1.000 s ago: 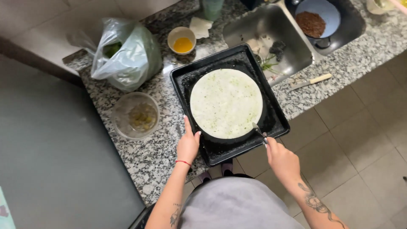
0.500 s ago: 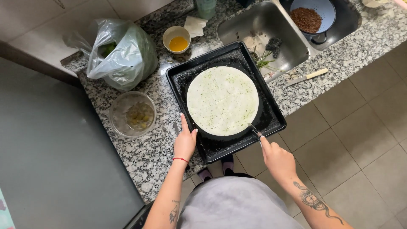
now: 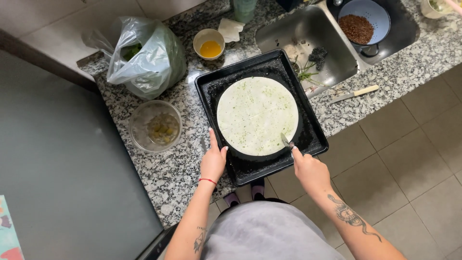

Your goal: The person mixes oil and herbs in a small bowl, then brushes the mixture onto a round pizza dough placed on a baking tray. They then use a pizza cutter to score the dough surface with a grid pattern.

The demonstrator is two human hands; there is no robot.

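Seen from above, a round sheet of pale dough (image 3: 256,115) (flecked with green) lies flat in a black baking tray (image 3: 315,139) on a speckled granite desk (image 3: 168,178). The left hand (image 3: 212,161) rests on the tray's near-left edge, fingers extended and loosely open. The right hand (image 3: 310,171) is closed around a small metal utensil (image 3: 286,141), its tip touching the dough's near-right rim. A glass bowl (image 3: 155,126) and a plastic bag (image 3: 144,55) sit left of the tray.
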